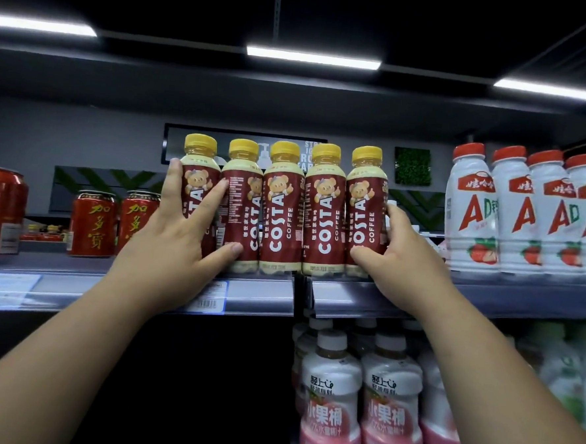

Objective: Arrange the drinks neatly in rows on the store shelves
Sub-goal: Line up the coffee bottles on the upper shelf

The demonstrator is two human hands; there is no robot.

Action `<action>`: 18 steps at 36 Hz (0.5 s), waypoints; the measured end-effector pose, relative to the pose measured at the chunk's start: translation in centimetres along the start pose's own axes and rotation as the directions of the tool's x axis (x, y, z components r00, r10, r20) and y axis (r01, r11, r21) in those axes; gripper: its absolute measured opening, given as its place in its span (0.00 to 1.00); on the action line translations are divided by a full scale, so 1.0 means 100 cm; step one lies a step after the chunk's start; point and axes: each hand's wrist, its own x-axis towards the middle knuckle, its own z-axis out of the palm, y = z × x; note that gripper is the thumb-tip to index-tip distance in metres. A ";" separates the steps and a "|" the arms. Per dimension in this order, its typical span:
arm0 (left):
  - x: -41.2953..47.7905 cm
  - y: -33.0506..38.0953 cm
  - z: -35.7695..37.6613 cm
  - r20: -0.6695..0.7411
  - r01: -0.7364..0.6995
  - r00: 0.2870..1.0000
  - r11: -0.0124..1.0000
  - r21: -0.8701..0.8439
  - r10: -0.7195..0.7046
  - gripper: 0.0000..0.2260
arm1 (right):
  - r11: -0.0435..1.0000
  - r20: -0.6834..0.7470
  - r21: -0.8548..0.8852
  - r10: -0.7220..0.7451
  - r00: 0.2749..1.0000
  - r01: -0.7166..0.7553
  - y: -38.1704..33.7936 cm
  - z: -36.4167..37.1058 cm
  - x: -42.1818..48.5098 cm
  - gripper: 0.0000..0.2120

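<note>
From the head view, five Costa coffee bottles (pixel 282 207) stand upright in a tight row at the front edge of the shelf (pixel 263 295), yellow caps level and sides touching. Everything else is placed from that row.

The left hand (pixel 178 228) lies spread and open against the row's left end. Its straight fingers are splayed across the front of the leftmost bottle (pixel 199 181), one fingertip reaches the neighbouring bottle, and the thumb presses low against that neighbour's base.

The right hand (pixel 399 249) grips the rightmost bottle (pixel 366 205) at the row's other end, with the thumb laid across the lower front of the label and the fingers curled round its far side.

The second bottle from the left is turned so that some small print faces outward, while the others show their bear and lettering.

Left of the row, apart from it, stand red cans (pixel 92 223) on the same shelf. Right of the row, across a small gap, stand tall white bottles with red caps (pixel 474 212). Below the row's right half, on the next shelf down, sit white and pink peach drinks (pixel 332 396)
</note>
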 end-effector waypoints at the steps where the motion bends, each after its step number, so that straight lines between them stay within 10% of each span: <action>1: 0.000 0.000 0.000 -0.001 0.001 1.000 1.000 0.000 -0.001 0.41 | 1.000 -0.003 -0.002 0.002 1.000 -0.002 0.000 0.000 0.000 0.24; 10: -0.001 -0.001 -0.001 -0.010 0.006 1.000 1.000 -0.002 -0.006 0.40 | 1.000 -0.028 0.013 0.011 1.000 -0.010 -0.002 -0.001 -0.002 0.41; 18: -0.001 -0.003 0.001 -0.015 -0.003 1.000 1.000 0.009 0.003 0.39 | 1.000 -0.013 0.015 0.018 1.000 -0.017 -0.001 0.000 0.000 0.36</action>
